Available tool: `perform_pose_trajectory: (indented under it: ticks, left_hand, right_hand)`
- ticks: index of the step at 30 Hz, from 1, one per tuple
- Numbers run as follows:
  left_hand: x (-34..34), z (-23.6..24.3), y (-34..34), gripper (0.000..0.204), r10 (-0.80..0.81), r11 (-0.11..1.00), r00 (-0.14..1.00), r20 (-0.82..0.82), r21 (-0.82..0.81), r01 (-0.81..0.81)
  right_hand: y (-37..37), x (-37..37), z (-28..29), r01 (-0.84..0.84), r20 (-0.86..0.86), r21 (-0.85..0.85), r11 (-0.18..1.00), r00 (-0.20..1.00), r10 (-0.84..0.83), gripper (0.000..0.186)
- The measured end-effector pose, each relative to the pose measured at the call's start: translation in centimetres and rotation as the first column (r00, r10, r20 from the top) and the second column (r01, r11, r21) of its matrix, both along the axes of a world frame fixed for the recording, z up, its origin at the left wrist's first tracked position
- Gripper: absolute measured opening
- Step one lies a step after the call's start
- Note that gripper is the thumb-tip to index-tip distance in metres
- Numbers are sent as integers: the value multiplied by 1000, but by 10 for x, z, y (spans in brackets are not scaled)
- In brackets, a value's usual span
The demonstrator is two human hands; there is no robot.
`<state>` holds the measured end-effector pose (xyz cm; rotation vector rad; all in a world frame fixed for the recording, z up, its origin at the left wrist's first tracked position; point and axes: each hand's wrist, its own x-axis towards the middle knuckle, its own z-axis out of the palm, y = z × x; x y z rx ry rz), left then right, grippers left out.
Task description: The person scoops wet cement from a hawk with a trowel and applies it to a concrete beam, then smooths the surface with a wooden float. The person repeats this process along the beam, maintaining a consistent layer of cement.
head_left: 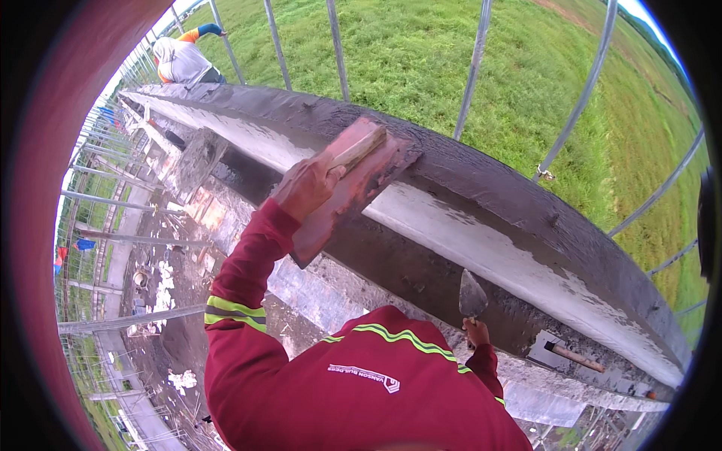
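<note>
Trowel [473, 295] partly hidden at handle, jacket [376, 398] cut off below

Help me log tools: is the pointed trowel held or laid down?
Held: the pointed trowel juts from the closed right hand.

Building site, metal poles [473, 69], trowel [472, 295]

The float [359, 194] is mottled red, the trowel [472, 295] grey, the banded sleeve [247, 259] maroon.
</note>
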<state>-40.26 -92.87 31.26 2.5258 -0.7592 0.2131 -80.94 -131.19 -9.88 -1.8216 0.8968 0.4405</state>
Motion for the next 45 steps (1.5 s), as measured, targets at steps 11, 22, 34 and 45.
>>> perform_pose_trajectory:
  ticks: [11,22,34,45]
  left_hand:
    - [77,-12,-69,32,-13,996,998,68,88,7]
    - [84,7,31,32,226,971,974,1,83,-225]
    - [54,-4,33,31,148,985,988,43,82,-151]
    - [26,-7,-70,30,-162,985,987,8,61,161]
  right_hand:
    - [7,5,1,-6,48,32,999,999,5,45]
    - [2,-19,1,4,67,-60,998,998,-1,44]
    - [-1,-3,5,36,18,88,995,999,-38,45]
    - [-3,6,-23,-20,-79,60,998,997,25,50]
